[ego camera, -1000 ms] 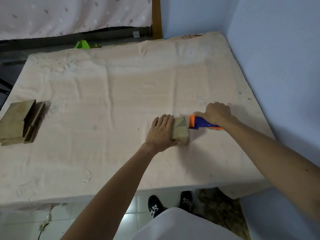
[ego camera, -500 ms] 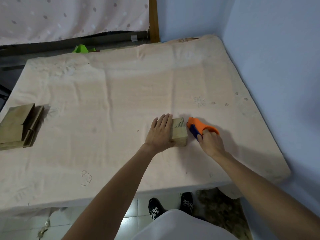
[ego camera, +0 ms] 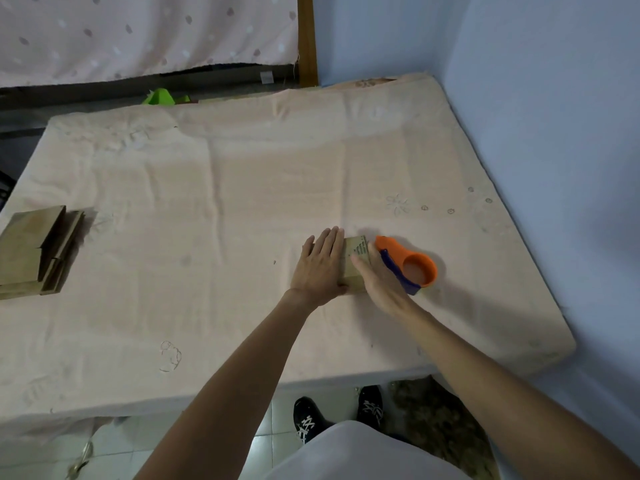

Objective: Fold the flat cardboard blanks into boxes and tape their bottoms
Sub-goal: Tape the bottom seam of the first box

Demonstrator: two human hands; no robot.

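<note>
A: The dispenser (ego camera: 398, 256) has been let go. A second ago it was gripped by the right hand (ego camera: 379, 284); now it is seen lying on the desk (ego camera: 242, 188), just right of the box (ego camera: 356, 249).

B: Noted. The right hand is laid across the box instead, fingers straight, nothing held.

A: And the left hand (ego camera: 320, 268)?

B: Unmoved. It is spread flat on the box's left part, pressing down, with nothing gripped.

A: The box is found right of centre in the frame, kept under both hands.

B: So the tape pass is judged finished. The strip itself cannot be made out, but a smoothing stroke is suggested by that flat right palm.

A: If so, this bottom is nearly sealed, and the box may soon be set aside.

B: More work is waiting. The blanks (ego camera: 31, 251) are stacked at the left edge of the frame, well apart from both hands.
</note>
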